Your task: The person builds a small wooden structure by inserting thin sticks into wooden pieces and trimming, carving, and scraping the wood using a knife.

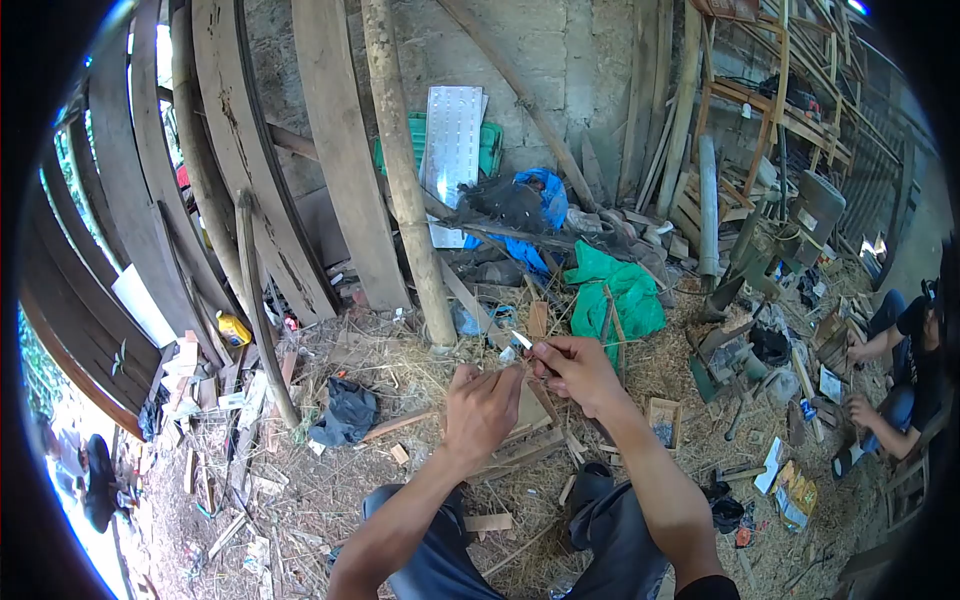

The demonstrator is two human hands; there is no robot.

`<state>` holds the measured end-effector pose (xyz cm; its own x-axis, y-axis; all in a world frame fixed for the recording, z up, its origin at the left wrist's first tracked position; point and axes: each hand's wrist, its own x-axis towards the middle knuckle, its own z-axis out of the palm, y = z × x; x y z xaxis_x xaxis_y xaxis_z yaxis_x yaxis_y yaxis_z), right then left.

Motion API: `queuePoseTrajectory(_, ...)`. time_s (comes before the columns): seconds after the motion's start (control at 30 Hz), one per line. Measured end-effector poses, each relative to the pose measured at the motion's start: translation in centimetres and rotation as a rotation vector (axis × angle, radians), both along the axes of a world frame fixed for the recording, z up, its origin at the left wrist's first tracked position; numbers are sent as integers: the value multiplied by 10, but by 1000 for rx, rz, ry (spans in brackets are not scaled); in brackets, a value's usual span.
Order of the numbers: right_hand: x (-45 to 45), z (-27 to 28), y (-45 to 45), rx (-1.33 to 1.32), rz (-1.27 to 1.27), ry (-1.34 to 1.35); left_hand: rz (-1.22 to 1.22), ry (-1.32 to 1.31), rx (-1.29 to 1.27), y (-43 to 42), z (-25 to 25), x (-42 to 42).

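My right hand (580, 373) is closed around a small knife (521, 340); its short, bright, pointed blade sticks out past the thumb, up and to the left. Just left of it, my left hand (484, 408) is closed too, knuckles up, almost touching the right fingers. Whatever the left fingers grip is hidden behind them. Both hands are held out above my knees, over a floor strewn with shavings and wood offcuts. Below the hands lie pieces of board (520, 452).
A wooden pole (405, 180) stands ahead, with leaning planks (260, 160) at left. Beyond my hands lie a green plastic sheet (618, 295) and a black plastic bag (345, 410). A machine (775, 250) stands at right, near another person (900, 370) seated low.
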<state>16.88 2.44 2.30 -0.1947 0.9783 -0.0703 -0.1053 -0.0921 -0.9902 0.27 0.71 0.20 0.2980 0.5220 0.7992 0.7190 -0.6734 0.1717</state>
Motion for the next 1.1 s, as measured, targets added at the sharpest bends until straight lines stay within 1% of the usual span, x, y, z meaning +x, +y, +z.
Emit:
queuePoseTrajectory(0.2,9,3,3,-72,-50,43,-3,9,-14,-3,3,0)
queuePoseTrajectory(0.4,6,-1,2,1,-10,2,-9,-2,-8,-3,2,0)
queuePoseTrajectory(0.47,-7,-5,-3,116,79,-137,-3,17,-91,-1,0,-5)
queuePoseTrajectory(0.5,-4,-4,1,118,82,-133,0,21,-89,-1,2,-5)
queuePoseTrajectory(0.57,5,-3,9,67,-114,-44,14,-6,-25,-5,6,-3)
queuePoseTrajectory(0.63,1,2,1,66,-132,-19,9,1,-28,-5,3,-3)
queuePoseTrajectory(0.7,0,6,-3,61,2,-75,6,14,-24,-4,2,-3)
queuePoseTrajectory(0.73,3,4,0,50,-151,-249,9,4,-30,-3,2,-4)
queuePoseTrajectory(0.77,9,3,4,45,-154,-242,10,-4,-42,-4,2,-6)
queuePoseTrajectory(0.83,22,5,9,106,-185,2,1,10,-45,-8,3,-6)
queuePoseTrajectory(0.87,22,5,6,73,-116,-51,1,14,-35,-8,4,-5)
queuePoseTrajectory(0.9,23,7,8,81,-115,-56,2,9,-28,-5,4,-4)
queuePoseTrajectory(0.97,22,4,7,28,-122,56,-1,8,-60,-6,0,-5)
queuePoseTrajectory(1.0,22,4,7,70,-141,113,-5,14,-68,-8,-1,-5)
queuePoseTrajectory(1.03,20,4,4,70,-143,112,0,17,-62,-8,-1,-3)
queuePoseTrajectory(1.1,12,6,0,23,-32,5,10,17,-48,-4,1,-1)
